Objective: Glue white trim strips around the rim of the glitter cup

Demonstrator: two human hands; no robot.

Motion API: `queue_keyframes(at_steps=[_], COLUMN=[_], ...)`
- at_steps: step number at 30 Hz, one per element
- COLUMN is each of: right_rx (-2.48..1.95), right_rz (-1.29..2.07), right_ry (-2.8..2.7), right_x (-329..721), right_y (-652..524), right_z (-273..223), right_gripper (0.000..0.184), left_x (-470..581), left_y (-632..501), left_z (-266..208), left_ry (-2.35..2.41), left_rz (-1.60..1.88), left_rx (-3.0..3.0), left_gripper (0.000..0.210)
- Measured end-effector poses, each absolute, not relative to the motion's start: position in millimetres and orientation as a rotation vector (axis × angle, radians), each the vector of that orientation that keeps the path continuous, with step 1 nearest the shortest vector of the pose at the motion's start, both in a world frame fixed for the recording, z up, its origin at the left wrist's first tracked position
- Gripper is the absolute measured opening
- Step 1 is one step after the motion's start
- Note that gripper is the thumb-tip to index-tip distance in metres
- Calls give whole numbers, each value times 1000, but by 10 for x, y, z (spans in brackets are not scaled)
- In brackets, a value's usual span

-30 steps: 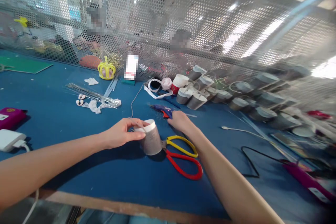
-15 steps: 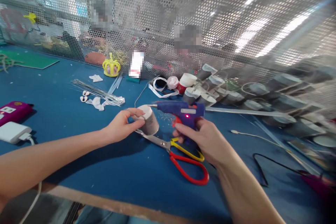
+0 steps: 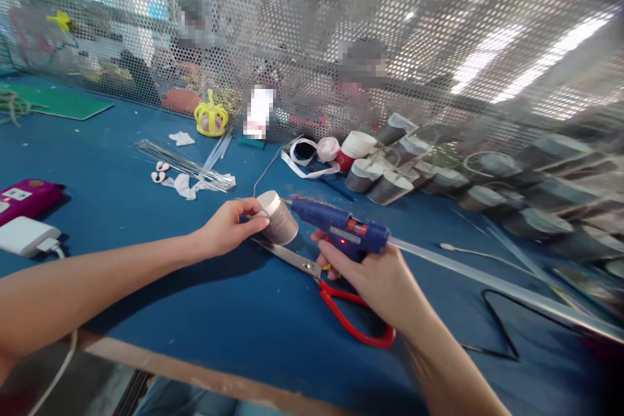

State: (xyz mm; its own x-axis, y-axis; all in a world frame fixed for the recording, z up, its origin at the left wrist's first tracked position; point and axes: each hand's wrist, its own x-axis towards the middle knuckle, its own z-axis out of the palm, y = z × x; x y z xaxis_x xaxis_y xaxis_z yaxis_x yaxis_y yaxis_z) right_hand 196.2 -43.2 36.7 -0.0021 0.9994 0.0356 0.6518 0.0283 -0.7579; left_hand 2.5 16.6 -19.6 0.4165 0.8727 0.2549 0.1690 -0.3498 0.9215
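My left hand pinches a small grey cup-shaped piece with a white top, tilted above the table. A thin grey cord runs up from near the fingers. In my right hand is a blue glue gun, its red light on and a long clear glue stick sticking out of its back. The gun's nozzle touches or nearly touches the cup's upper rim; I cannot tell which. Beneath both hands lie scissors with a red handle, the other handle mostly hidden by my right hand.
Several grey cup pieces crowd the right side. White ribbon, a yellow crown-shaped item and a phone stand by the mesh screen. Wires lie left of centre; a purple power strip and white charger are far left.
The glue gun has tilted, its back end dropping and its nozzle coming to the cup's rim from the right. The cup stays in my left hand. The view has shifted slightly.
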Motion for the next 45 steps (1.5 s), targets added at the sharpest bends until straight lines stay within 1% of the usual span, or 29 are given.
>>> queue_keyframes(at_steps=[6,12,18,27,31,40,45], right_rx=[-1653,-1613,-1565,-1594,-1594,-1630,-1644], right_rz=[533,370,342,320,351,270,327], right_ry=[-1916,-1920,-1963,-1946,-1938,-1951,-1956], right_x=[1986,1907,1886,1963,1953,1937,1902], right_y=[-411,-454,-455,-453,-457,-451,-457], right_z=[350,396,376,222,233,368,422], right_gripper=[13,15,12,10,11,13,14], left_x=[24,22,25,32,27,24,22], left_y=[171,179,180,178,183,186,201], left_z=[-224,-238,-221,-214,-222,-190,-189], left_ry=[889,888,894,896,906,924,927], left_rz=[975,981,973,963,967,965,955], left_rx=[1744,1726,1717,1709,1734,1774,1795], left_gripper=[16,15,17,16,16,14,13])
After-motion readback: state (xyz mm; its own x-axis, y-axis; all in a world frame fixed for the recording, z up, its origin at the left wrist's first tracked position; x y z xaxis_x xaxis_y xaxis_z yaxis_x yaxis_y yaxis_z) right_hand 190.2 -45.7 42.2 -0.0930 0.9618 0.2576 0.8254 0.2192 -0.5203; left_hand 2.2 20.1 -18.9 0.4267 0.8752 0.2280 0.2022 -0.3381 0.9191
